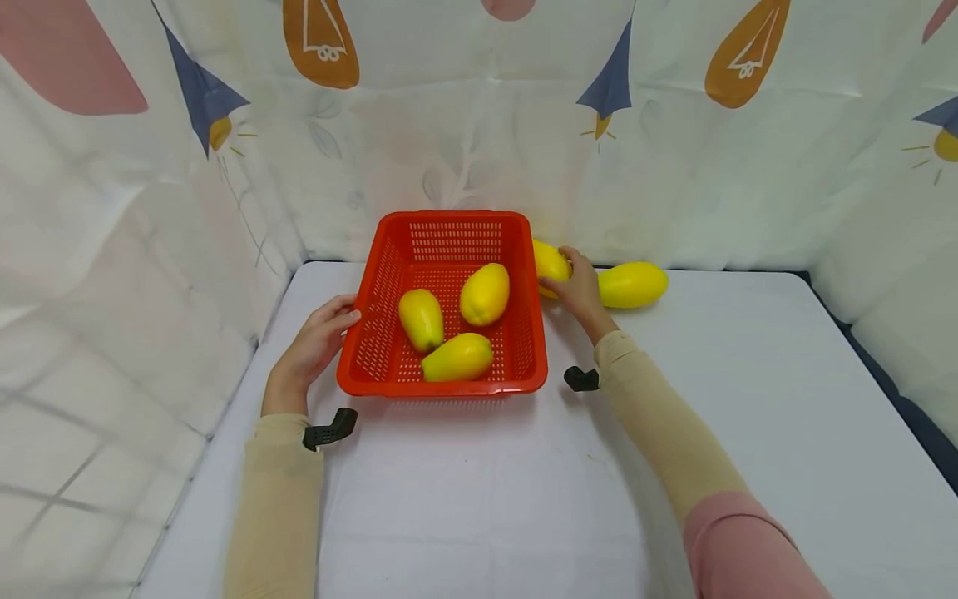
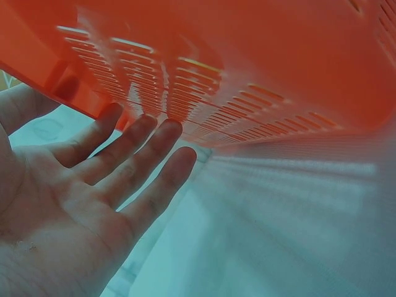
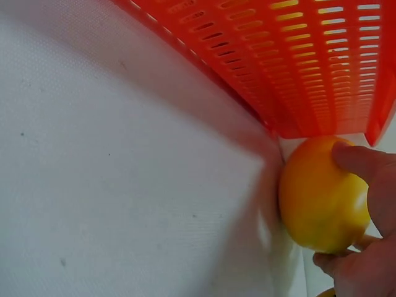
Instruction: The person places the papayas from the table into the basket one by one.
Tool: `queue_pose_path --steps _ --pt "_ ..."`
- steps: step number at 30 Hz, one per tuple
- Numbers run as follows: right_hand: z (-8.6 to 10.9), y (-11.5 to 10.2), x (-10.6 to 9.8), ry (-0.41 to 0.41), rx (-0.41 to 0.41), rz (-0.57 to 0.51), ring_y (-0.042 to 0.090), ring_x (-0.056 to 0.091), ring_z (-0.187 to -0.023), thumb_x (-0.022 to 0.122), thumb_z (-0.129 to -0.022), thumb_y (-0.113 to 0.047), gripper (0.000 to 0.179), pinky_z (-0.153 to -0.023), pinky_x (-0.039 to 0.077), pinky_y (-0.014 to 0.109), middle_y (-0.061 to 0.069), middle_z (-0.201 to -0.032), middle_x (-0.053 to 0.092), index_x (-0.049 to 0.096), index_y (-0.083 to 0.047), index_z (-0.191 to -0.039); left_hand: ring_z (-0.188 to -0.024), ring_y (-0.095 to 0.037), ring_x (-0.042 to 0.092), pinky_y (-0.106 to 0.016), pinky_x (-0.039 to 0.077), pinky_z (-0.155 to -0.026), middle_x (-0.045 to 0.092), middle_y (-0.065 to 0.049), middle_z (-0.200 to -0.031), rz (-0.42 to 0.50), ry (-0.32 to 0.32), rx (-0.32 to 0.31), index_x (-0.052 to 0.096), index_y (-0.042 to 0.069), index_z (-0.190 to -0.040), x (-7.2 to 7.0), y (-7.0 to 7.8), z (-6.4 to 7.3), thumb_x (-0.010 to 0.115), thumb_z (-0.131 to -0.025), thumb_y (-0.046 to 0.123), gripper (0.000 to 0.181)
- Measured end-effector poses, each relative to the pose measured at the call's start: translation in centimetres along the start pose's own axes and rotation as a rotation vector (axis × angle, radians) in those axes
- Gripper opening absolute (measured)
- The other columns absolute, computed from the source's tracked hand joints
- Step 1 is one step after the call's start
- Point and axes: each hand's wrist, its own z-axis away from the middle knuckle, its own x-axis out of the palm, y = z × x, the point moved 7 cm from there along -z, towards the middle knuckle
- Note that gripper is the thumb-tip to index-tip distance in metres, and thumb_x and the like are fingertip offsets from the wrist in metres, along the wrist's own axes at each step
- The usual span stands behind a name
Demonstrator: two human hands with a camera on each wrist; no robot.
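A red plastic basket [image 1: 441, 388] sits near the back of the table, with three yellow papayas [image 1: 485, 294] inside. My left hand [image 1: 318, 341] holds it at the left side, thumb over the rim; in the left wrist view the fingers [image 2: 154, 185] reach under the rim to the slotted wall. Against the right side of the basket, my right hand [image 1: 576, 291] grips another yellow papaya [image 1: 550, 262], thumb and fingers spread around it. The right wrist view shows this papaya [image 3: 322, 198] beside the basket wall [image 3: 297, 68]. One more papaya [image 1: 633, 285] lies just right of that hand.
A white cloth covers the table [image 1: 479, 491]. A patterned white curtain [image 1: 479, 125] hangs close along the back, with more hanging cloth at the left [image 1: 97, 316] and right. Each wrist carries a small black mount [image 1: 332, 428].
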Motion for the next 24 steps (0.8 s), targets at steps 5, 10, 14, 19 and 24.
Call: queue_pose_path --steps 5,10,14,19,24 --pt "0.12 0.28 0.57 -0.036 0.038 -0.001 0.027 0.032 -0.143 0.068 -0.09 -0.023 0.076 -0.119 0.025 0.042 0.009 -0.157 0.032 0.027 -0.014 -0.152 -0.101 -0.01 0.058 -0.018 0.05 -0.088 0.059 -0.001 -0.113 -0.009 0.001 0.001 0.043 0.004 -0.133 0.05 0.01 -0.08 0.046 -0.102 0.02 0.034" --pt "0.43 0.19 0.76 -0.039 0.057 -0.004 0.028 0.035 -0.14 0.066 -0.09 -0.022 0.076 -0.118 0.026 0.043 0.009 -0.157 0.031 0.024 -0.014 -0.153 -0.1 -0.01 0.058 -0.018 0.05 -0.088 0.059 0.0 -0.111 -0.009 0.0 0.003 0.044 0.005 -0.131 0.04 -0.01 -0.09 0.046 -0.102 0.019 0.033" --pt "0.55 0.21 0.84 -0.022 0.057 -0.012 0.028 0.036 -0.139 0.066 -0.089 -0.023 0.076 -0.117 0.027 0.044 0.01 -0.156 0.033 0.026 -0.014 -0.152 -0.1 -0.009 0.059 -0.018 0.05 -0.088 0.059 0.0 -0.111 -0.008 0.0 0.005 0.044 0.005 -0.131 0.01 -0.06 -0.07 0.046 -0.102 0.019 0.032" --pt "0.61 0.34 0.97 -0.007 0.057 -0.014 0.028 0.036 -0.139 0.066 -0.088 -0.024 0.076 -0.117 0.027 0.044 0.009 -0.156 0.034 0.027 -0.014 -0.152 -0.1 -0.009 0.059 -0.018 0.05 -0.087 0.059 -0.001 -0.112 -0.008 0.003 0.003 0.044 0.005 -0.132 0.03 -0.07 -0.02 0.046 -0.102 0.019 0.033" --pt "0.61 0.42 0.95 -0.004 0.066 -0.026 0.027 0.035 -0.139 0.066 -0.088 -0.024 0.076 -0.117 0.027 0.043 0.009 -0.156 0.033 0.027 -0.014 -0.152 -0.099 -0.01 0.059 -0.019 0.05 -0.086 0.059 -0.001 -0.11 -0.007 -0.003 0.015 0.044 0.005 -0.13 0.05 -0.02 -0.05 0.046 -0.102 0.018 0.031"
